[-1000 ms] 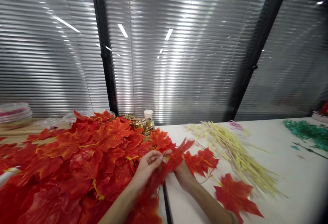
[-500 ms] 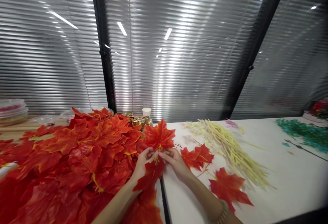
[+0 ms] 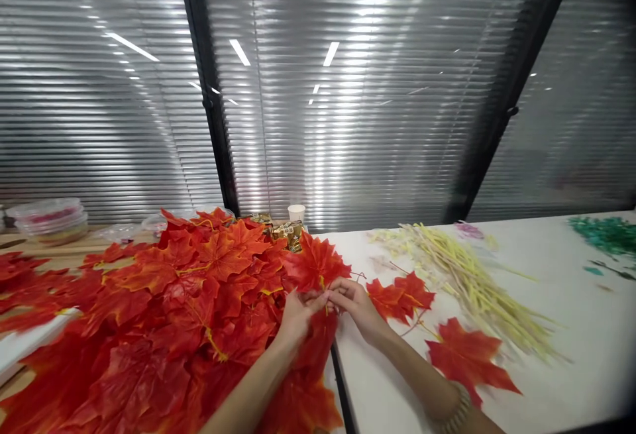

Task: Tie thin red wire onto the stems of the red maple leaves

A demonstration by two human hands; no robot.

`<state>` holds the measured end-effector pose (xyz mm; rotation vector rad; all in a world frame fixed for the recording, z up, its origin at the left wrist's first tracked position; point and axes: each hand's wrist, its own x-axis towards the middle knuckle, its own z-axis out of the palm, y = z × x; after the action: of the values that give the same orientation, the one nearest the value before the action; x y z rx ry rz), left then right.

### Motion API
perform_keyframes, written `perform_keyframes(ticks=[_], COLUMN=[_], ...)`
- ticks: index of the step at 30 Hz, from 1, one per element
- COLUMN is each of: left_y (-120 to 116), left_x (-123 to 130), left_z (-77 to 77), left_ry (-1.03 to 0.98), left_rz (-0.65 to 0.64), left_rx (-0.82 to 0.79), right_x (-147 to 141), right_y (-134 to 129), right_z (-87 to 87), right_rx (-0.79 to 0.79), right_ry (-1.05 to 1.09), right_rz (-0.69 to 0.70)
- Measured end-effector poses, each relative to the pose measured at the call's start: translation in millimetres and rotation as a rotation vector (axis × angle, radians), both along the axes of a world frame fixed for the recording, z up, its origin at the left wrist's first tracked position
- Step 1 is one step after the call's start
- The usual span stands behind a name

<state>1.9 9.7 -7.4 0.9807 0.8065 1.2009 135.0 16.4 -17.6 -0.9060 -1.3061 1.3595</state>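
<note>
Head view, the only one:

- Left hand [image 3: 297,315] and right hand [image 3: 356,301] meet at frame centre, fingertips touching or nearly so, both pinched on the stem base of one red maple leaf [image 3: 316,266].
- Leaf blade stands up and away from the fingers, toward 12 o'clock, tilted slightly to 11. Long axis runs roughly 6–12, stem end down at the pinch, tip pointing at the blinds [image 3: 348,122].
- Grip point sits between the two hands: right fingers come in from 4 o'clock, left fingers from 7 o'clock. Neither hand is clearly nearer; both are on the stem. Exact finger placement is too small to tell.
- A second red leaf hangs below the hands toward 6 o'clock; cannot tell whether it is joined to the held one.
- Big leaf pile [image 3: 149,315] lies at 9 o'clock from the hands, touching the left wrist area.
- Loose small leaf pair [image 3: 402,295] just beside the right hand at 3 o'clock; single leaf [image 3: 467,361] at 4 o'clock, apart.
- Yellow stems [image 3: 472,288] at 2–3 o'clock, well apart, on the white table [image 3: 571,328].
- Paper cup [image 3: 297,213] and gold wrappers [image 3: 285,232] at 12 o'clock, behind the held leaf.
</note>
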Motion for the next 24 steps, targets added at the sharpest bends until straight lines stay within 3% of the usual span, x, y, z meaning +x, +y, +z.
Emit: perform_keyframes(ticks=[8, 14, 19, 24], left_y=[5, 5, 5, -4], left_x=[1, 0, -3, -5], left_z=[-13.2, -7.8, -3.0, -2.9], left_ry=[0.101, 0.14, -0.023, -0.199], left_rz=[0.212, 0.14, 0.202, 0.034], left_rx=[0.073, 0.157, -0.031, -0.106], right_x=[-3, -1, -3, -6], right_y=[4, 4, 6, 4], right_z=[-6.1, -6.1, -9.2, -8.6], right_rx=[0.028, 0.045, 0.072, 0.031], right_ry=[-0.029, -0.035, 0.004, 0.129], right_rz=[-0.03, -0.099, -0.156, -0.189])
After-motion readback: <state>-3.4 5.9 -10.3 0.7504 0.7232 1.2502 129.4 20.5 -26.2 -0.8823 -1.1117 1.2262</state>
